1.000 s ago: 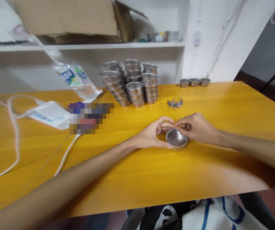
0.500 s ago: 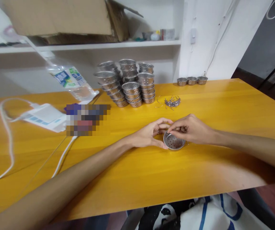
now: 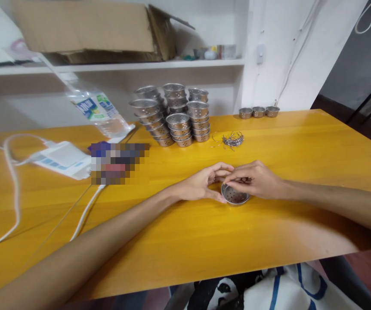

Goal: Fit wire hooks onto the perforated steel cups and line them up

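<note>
A small round metal cup with punched holes [image 3: 236,196] stands on the yellow table, its open side up. My left hand [image 3: 205,183] curves around the cup's left side, thumb at the near edge and fingers at the far edge. Over the far part of the rim, my right hand [image 3: 253,178] is closed in a pinch. Its fingers cover part of the cup, and what they pinch is hidden or too thin to make out. Beyond the hands lies a small heap of thin curved metal wires [image 3: 233,140].
Several stacks of perforated metal cups [image 3: 179,122] stand at the back. Three single cups [image 3: 259,112] sit by the wall. On the left are a tilted plastic bottle [image 3: 97,107], a white device [image 3: 64,158] and white cables [image 3: 13,185]. A cardboard box [image 3: 88,30] rests on the shelf.
The view has tilted slightly, so everything sits a little lower. My right hand has shifted slightly left over the rim, while my left hand stays around the cup.
</note>
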### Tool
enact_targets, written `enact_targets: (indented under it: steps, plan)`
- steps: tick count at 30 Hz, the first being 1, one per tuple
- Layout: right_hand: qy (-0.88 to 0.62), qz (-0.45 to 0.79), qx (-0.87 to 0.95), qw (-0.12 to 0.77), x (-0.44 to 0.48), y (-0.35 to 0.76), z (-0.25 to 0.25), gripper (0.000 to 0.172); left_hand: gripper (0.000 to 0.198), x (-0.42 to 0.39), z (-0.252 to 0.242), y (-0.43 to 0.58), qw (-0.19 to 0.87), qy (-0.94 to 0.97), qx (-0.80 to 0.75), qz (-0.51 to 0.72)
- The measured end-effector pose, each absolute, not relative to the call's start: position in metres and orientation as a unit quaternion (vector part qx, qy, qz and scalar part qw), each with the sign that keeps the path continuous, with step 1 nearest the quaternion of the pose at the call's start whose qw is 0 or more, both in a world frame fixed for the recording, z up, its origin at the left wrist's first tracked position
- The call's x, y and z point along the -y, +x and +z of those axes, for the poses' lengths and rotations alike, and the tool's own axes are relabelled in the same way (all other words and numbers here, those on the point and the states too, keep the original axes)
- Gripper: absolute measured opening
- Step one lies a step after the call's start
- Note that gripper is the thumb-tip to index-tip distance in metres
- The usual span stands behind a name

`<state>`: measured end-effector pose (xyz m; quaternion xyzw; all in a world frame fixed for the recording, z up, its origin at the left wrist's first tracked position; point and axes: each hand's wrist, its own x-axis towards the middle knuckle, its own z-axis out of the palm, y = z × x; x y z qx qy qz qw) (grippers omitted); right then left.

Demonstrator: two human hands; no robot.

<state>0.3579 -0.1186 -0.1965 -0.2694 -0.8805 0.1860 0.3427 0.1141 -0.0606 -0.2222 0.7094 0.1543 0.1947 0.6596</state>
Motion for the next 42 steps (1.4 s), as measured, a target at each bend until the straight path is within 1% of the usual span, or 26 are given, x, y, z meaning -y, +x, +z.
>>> enact_targets:
  steps: [6,10,16,20,21,23,25,27,29,33,36,42]
  plan:
    - [-0.292,0.18,0.873,0.347,0.116,0.358,-0.202,0.021,0.077,0.061,-0.221,0.116,0.662,0.71,-0.152,0.186]
    - [-0.333,0.198,0.858,0.338,0.115,0.357,-0.203,0.019,0.069,0.066,-0.218,0.116,0.65,0.716,-0.151,0.202]
    - [-0.438,0.259,0.784,0.355,0.12,0.352,-0.198,0.017,0.058,0.078,-0.216,0.116,0.605,0.731,-0.194,0.25]
    - [-0.467,0.338,0.722,0.383,0.119,0.351,-0.2,0.017,0.054,0.078,-0.216,0.117,0.577,0.746,-0.206,0.26]
    - [-0.471,0.359,0.704,0.393,0.118,0.351,-0.201,0.018,0.052,0.078,-0.215,0.117,0.565,0.756,-0.207,0.257]
    - [-0.478,0.397,0.667,0.411,0.117,0.351,-0.203,0.028,0.049,0.077,-0.215,0.117,0.546,0.773,-0.209,0.244]
    - [-0.484,0.423,0.637,0.424,0.116,0.35,-0.202,0.036,0.053,0.077,-0.215,0.118,0.54,0.78,-0.213,0.233]
    - [-0.48,0.441,0.623,0.432,0.116,0.35,-0.2,0.037,0.06,0.077,-0.215,0.119,0.546,0.773,-0.222,0.235]
    - [-0.455,0.465,0.629,0.426,0.115,0.35,-0.195,0.037,0.061,0.077,-0.216,0.121,0.553,0.763,-0.231,0.241]
    - [-0.383,0.498,0.678,0.383,0.112,0.355,-0.187,0.054,0.052,0.073,-0.215,0.121,0.588,0.739,-0.218,0.246]
    - [-0.352,0.485,0.709,0.371,0.11,0.359,-0.186,0.056,0.046,0.067,-0.215,0.119,0.637,0.7,-0.201,0.253]
    - [-0.328,0.471,0.731,0.369,0.106,0.362,-0.191,0.059,0.05,0.064,-0.215,0.116,0.697,0.627,-0.202,0.283]
